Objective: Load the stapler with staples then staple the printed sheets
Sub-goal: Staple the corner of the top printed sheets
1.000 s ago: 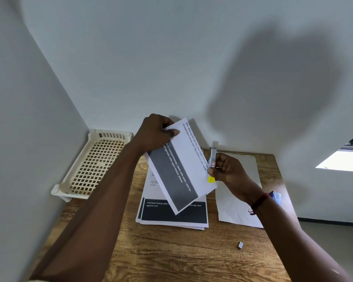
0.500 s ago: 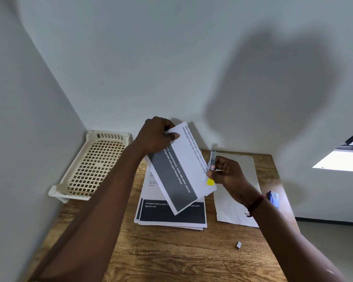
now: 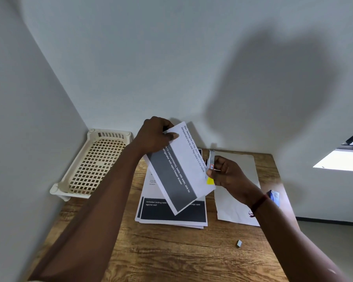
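A: Where are the printed sheets (image 3: 179, 169)?

B: A small set is lifted off the worktop (image 3: 171, 257), tilted, with the left hand (image 3: 155, 135) pinching its upper corner, thumb across the front of the top page. The pages show a dark grey band and lines of text.

A: And the stapler (image 3: 211, 162)?

B: In the right hand (image 3: 226, 174), fingers curled round it. It stands nearly upright at the right edge of the held sheets, silver with a small red-and-white label. A yellow part shows just below it, against the paper. I can't tell for sure whether the paper edge sits inside the stapler's mouth; the hand covers that spot.

A: What lies underneath?

B: A stack of printed pages (image 3: 171, 214) flat on the wood, with dark blocks near the front edge. To its right lies a plain white sheet (image 3: 236, 200), partly under the right wrist, which wears a red thread band (image 3: 258, 203).

A: Anything else?

B: A cream plastic basket (image 3: 94, 165) in the left corner against the wall, a small blue box (image 3: 274, 197) beside the right forearm, and a tiny grey block (image 3: 239, 243), possibly staples, near the front right.
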